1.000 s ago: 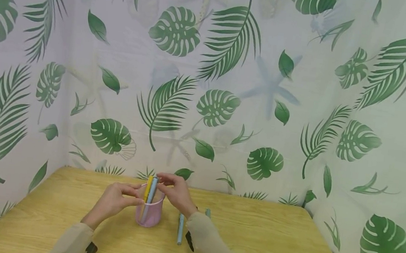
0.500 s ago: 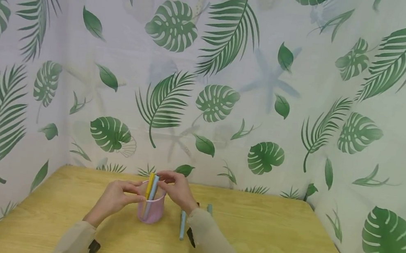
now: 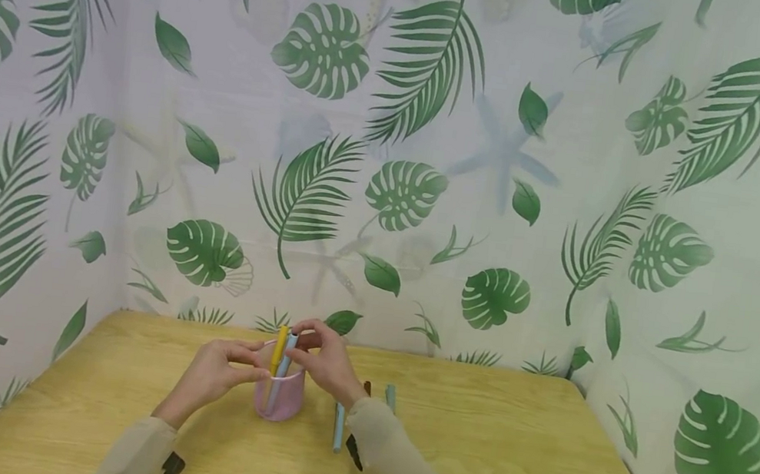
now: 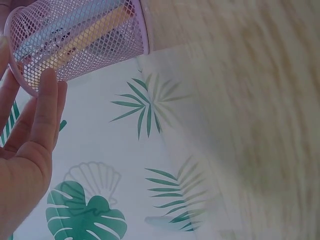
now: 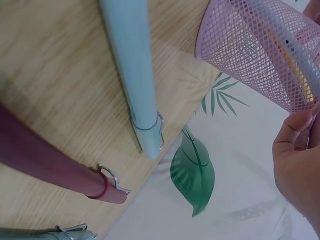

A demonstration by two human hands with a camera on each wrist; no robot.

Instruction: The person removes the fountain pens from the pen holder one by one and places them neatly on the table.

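A pink mesh pen cup [image 3: 286,405] stands on the table, with a yellow pen [image 3: 280,346] and a light blue pen [image 3: 284,367] leaning in it. My left hand [image 3: 208,377] holds the cup's left rim between thumb and fingers; the left wrist view shows the fingers of this hand [image 4: 30,150] against the mesh. Over the cup's right side, my right hand [image 3: 328,359] pinches the light blue pen near its top. A dark tip shows beside that pen. In the right wrist view, the fingers' exact hold at the cup [image 5: 240,50] is partly cut off.
Right of the cup lie a light blue pen [image 5: 132,75], a dark red pen [image 5: 55,160] and a teal pen [image 5: 50,234], partly hidden by the right forearm in the head view. A leaf-patterned curtain [image 3: 415,295] closes off the table's back.
My right thumb has shifted slightly left across the light blue pen. The left hand keeps its hold on the cup, which stays in place. The head view has tilted a little.
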